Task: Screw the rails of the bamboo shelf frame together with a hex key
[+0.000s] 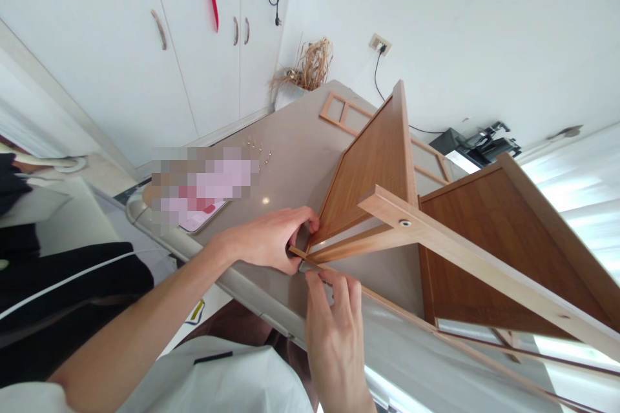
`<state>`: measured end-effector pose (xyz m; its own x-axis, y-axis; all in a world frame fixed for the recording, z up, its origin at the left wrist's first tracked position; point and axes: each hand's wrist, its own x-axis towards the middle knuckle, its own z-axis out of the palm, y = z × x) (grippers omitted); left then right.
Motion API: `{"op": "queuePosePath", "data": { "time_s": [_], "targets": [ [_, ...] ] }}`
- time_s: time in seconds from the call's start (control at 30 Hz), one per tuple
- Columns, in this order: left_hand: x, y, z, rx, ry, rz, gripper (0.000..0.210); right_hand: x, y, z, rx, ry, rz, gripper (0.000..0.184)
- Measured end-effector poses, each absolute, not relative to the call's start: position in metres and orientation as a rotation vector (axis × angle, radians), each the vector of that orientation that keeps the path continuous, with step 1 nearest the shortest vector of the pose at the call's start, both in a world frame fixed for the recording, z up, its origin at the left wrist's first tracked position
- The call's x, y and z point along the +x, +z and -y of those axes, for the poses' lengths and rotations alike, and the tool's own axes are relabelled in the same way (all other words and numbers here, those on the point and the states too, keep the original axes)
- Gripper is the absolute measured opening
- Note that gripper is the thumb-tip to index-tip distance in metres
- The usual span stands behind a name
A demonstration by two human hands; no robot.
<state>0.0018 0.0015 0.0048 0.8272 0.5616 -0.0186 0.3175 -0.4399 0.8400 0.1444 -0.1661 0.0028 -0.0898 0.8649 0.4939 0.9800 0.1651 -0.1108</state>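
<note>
Wooden frame (460,245), 1, with 2 brown panels (372,168): at the worktop (285,142), partly beyond its edge. Left hand (266,239): thumb and fingers pinching the frame's near corner. Right hand (336,322): fingertips bunched beside that corner; what they pinch, I cannot tell.

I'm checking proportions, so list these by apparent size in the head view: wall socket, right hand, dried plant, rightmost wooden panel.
Largest to smallest:
1. Rightmost wooden panel
2. Right hand, enlarged by nearness
3. Dried plant
4. Wall socket
</note>
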Motion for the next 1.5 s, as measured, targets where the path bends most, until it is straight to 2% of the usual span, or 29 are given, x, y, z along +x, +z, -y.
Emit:
{"op": "queuePosePath", "data": {
  "time_s": [0.53, 0.8, 1.03, 1.3, 1.5],
  "targets": [
    [0.003, 0.003, -0.003, 2.077, 0.336, -0.632, 0.052, 0.143, 0.01, 0.162, -1.739, -0.289, 2.088, 0.036],
    [0.003, 0.007, -0.003, 2.081, 0.315, -0.632, 0.05, 0.14, 0.009, 0.159, -1.753, -0.41, 2.054, 0.038],
    [0.003, 0.009, -0.001, 2.097, 0.345, -0.639, 0.05, 0.148, -0.001, 0.164, -1.753, -0.344, 1.949, 0.016],
    [0.003, 0.003, -0.002, 2.094, 0.361, -0.627, 0.05, 0.15, -0.011, 0.167, -1.789, -0.241, 1.892, 0.015],
    [0.003, 0.001, -0.002, 2.106, 0.361, -0.618, 0.051, 0.155, -0.014, 0.17, -1.739, -0.197, 1.958, 0.024]
  ]
}}
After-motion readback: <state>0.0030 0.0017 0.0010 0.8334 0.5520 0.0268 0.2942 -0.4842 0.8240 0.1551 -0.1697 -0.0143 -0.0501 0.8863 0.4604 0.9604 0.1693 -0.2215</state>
